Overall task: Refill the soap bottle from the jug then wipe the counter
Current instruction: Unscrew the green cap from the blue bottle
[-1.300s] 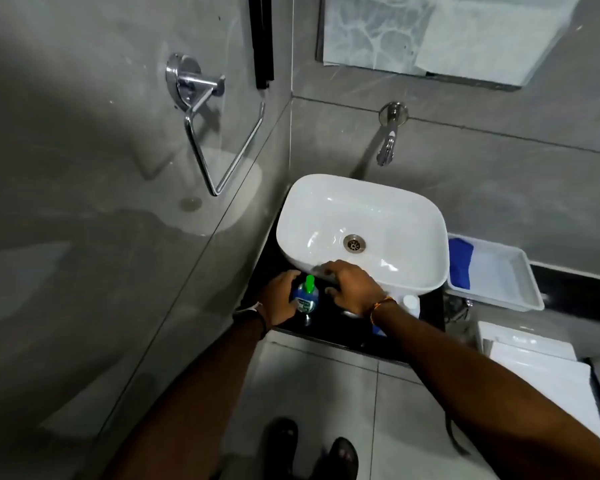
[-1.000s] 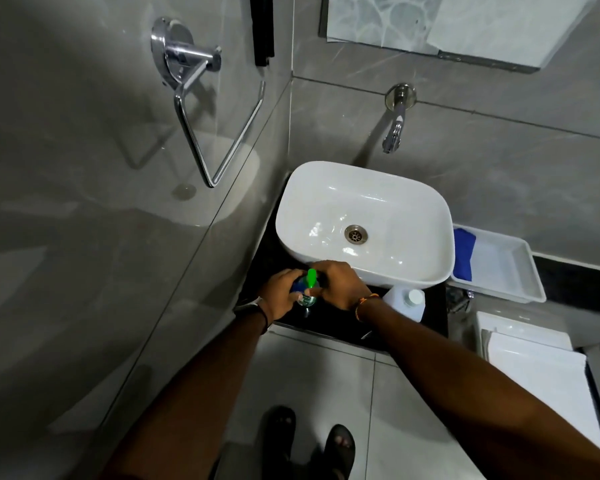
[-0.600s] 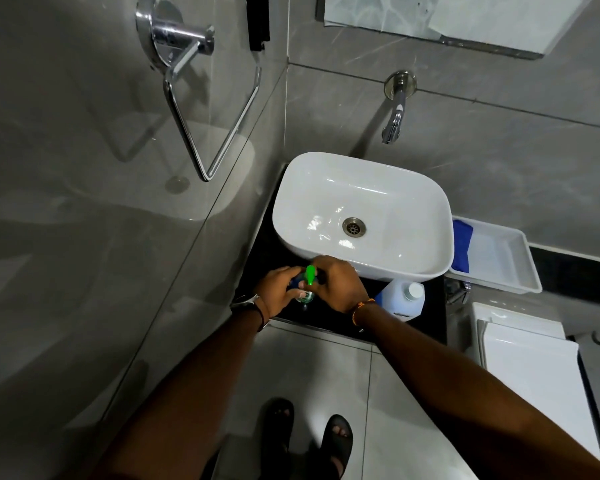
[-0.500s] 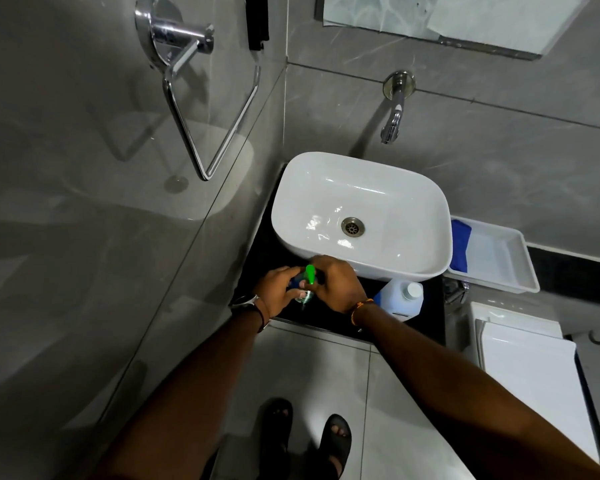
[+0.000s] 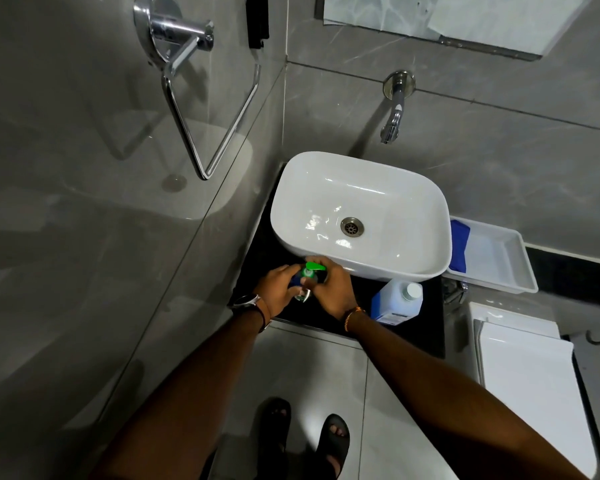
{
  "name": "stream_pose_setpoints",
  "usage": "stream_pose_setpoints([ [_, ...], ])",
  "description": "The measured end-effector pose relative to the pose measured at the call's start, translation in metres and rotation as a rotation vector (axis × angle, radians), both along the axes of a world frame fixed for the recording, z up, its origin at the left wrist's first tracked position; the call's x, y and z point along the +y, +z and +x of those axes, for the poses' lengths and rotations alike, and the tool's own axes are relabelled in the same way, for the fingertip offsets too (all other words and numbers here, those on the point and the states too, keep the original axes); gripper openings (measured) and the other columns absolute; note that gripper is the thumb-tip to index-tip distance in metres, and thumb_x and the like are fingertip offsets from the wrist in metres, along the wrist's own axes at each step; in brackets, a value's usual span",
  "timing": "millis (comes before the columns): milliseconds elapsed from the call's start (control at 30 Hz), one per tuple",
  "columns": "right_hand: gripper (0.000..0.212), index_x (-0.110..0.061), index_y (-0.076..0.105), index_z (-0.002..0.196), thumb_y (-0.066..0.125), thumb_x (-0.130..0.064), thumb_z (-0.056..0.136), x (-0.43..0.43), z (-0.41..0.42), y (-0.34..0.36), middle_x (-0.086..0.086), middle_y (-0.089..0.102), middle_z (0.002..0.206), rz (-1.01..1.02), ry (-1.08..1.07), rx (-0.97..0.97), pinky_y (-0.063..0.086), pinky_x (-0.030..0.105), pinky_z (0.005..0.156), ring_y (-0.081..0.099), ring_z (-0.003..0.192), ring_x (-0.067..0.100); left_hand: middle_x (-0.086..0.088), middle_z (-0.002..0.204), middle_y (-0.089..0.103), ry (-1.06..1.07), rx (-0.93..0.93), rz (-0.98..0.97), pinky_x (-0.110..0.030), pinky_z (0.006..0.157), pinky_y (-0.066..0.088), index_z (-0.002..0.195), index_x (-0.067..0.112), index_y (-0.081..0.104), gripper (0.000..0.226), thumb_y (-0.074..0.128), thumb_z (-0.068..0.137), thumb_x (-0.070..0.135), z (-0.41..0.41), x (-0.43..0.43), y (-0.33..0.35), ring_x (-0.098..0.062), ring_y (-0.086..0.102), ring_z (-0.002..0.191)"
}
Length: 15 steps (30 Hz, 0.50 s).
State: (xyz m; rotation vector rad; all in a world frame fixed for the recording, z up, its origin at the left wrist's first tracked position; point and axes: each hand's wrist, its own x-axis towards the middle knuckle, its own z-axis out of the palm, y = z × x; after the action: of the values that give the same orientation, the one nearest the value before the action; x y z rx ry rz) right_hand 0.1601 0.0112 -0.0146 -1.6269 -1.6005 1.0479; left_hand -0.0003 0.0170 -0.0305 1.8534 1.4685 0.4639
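A small soap bottle point(image 5: 305, 283) with a green pump head stands on the black counter point(image 5: 430, 327) in front of the white basin point(image 5: 357, 216). My left hand point(image 5: 279, 287) wraps the bottle's body from the left. My right hand point(image 5: 333, 289) grips the pump top from the right. Most of the bottle is hidden by my fingers. The white refill jug point(image 5: 397, 303), capped in white, stands on the counter to the right of my right wrist. A blue cloth point(image 5: 459, 245) lies in a white tray point(image 5: 499, 268) right of the basin.
A wall tap point(image 5: 394, 112) juts out above the basin. A chrome towel ring point(image 5: 194, 98) hangs on the left wall. A white toilet cistern point(image 5: 527, 368) sits lower right. My sandalled feet point(image 5: 302, 441) stand on the floor tiles.
My right hand came off the basin's front edge and closed on the pump top. Since then both hands stay on the bottle and the pump head has turned slightly.
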Motion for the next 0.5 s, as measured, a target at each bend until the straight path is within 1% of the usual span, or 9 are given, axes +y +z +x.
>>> stream_pose_setpoints([
  [67, 0.061, -0.012, 0.062, 0.131, 0.08, 0.005, 0.075, -0.0022, -0.0011, -0.0004, 0.0, 0.07, 0.12, -0.03, -0.054, 0.092, 0.053, 0.024, 0.101, 0.065, 0.109, 0.012, -0.014, 0.117, 0.065, -0.004, 0.002, 0.0, -0.044, 0.093, 0.055, 0.129, 0.011, 0.059, 0.042, 0.069, 0.088, 0.011, 0.0007, 0.0007, 0.0001, -0.03, 0.064, 0.106],
  [100, 0.062, -0.013, 0.061, 0.129, 0.085, 0.001, 0.073, -0.0028, -0.0017, -0.0011, 0.001, 0.07, 0.119, -0.047, -0.091, 0.109, 0.054, 0.023, 0.098, 0.066, 0.107, 0.013, -0.014, 0.115, 0.066, -0.005, -0.004, 0.003, -0.043, 0.091, 0.055, 0.126, 0.012, 0.06, 0.04, 0.07, 0.087, 0.011, 0.0007, 0.0008, -0.0004, -0.03, 0.065, 0.104],
  [167, 0.055, -0.014, 0.065, 0.113, 0.095, -0.017, 0.067, -0.0026, -0.0029, -0.0048, 0.003, 0.072, 0.107, -0.056, -0.146, 0.076, 0.056, 0.024, 0.088, 0.068, 0.097, 0.015, -0.012, 0.109, 0.066, 0.0, -0.01, 0.014, -0.039, 0.086, 0.055, 0.118, 0.012, 0.062, 0.034, 0.071, 0.085, 0.011, 0.0, 0.0004, -0.0025, -0.029, 0.065, 0.099],
  [200, 0.049, -0.013, 0.068, 0.106, 0.096, -0.023, 0.067, -0.0021, -0.0036, -0.0062, 0.003, 0.073, 0.101, -0.047, -0.157, 0.051, 0.056, 0.025, 0.084, 0.069, 0.092, 0.015, -0.012, 0.106, 0.066, 0.004, -0.011, 0.016, -0.038, 0.083, 0.055, 0.115, 0.012, 0.063, 0.032, 0.072, 0.084, 0.011, -0.0002, 0.0, -0.0033, -0.03, 0.065, 0.097],
  [233, 0.042, -0.012, 0.071, 0.102, 0.094, -0.025, 0.07, -0.0013, -0.0046, -0.007, 0.003, 0.074, 0.097, -0.037, -0.159, 0.042, 0.057, 0.026, 0.083, 0.07, 0.09, 0.016, -0.011, 0.104, 0.066, 0.007, -0.014, 0.013, -0.038, 0.082, 0.055, 0.113, 0.012, 0.063, 0.031, 0.072, 0.084, 0.011, -0.0004, -0.0003, -0.0036, -0.03, 0.065, 0.096],
  [300, 0.033, -0.011, 0.074, 0.103, 0.09, -0.017, 0.075, 0.0004, -0.0061, -0.0073, 0.004, 0.076, 0.097, -0.03, -0.131, 0.058, 0.057, 0.029, 0.084, 0.071, 0.091, 0.018, -0.011, 0.106, 0.066, 0.012, -0.023, 0.006, -0.039, 0.084, 0.056, 0.118, 0.013, 0.062, 0.035, 0.071, 0.084, 0.011, -0.0001, 0.0, -0.0035, -0.028, 0.065, 0.097],
  [400, 0.041, -0.011, 0.071, 0.113, 0.086, -0.007, 0.075, 0.0013, -0.0059, -0.0058, 0.002, 0.075, 0.103, -0.042, -0.066, 0.065, 0.055, 0.029, 0.087, 0.07, 0.096, 0.015, -0.013, 0.114, 0.065, 0.005, -0.016, 0.006, -0.04, 0.09, 0.055, 0.126, 0.011, 0.06, 0.041, 0.069, 0.086, 0.009, 0.0005, 0.0002, -0.0031, -0.029, 0.064, 0.103],
  [433, 0.045, -0.012, 0.069, 0.112, 0.089, -0.01, 0.072, 0.0011, -0.0055, -0.0062, 0.001, 0.074, 0.103, -0.042, -0.076, 0.054, 0.055, 0.027, 0.086, 0.068, 0.095, 0.013, -0.013, 0.115, 0.066, 0.004, -0.013, 0.009, -0.04, 0.09, 0.055, 0.126, 0.011, 0.06, 0.04, 0.068, 0.087, 0.009, 0.0008, 0.0002, -0.0031, -0.029, 0.064, 0.104],
  [500, 0.047, -0.012, 0.066, 0.1, 0.096, -0.023, 0.065, -0.0004, -0.0048, -0.0082, 0.0, 0.069, 0.095, -0.033, -0.144, 0.008, 0.052, 0.021, 0.077, 0.063, 0.084, 0.01, -0.013, 0.112, 0.066, 0.007, -0.018, 0.018, -0.038, 0.087, 0.055, 0.124, 0.012, 0.061, 0.038, 0.069, 0.086, 0.01, 0.0009, -0.0003, -0.004, -0.03, 0.064, 0.102],
])
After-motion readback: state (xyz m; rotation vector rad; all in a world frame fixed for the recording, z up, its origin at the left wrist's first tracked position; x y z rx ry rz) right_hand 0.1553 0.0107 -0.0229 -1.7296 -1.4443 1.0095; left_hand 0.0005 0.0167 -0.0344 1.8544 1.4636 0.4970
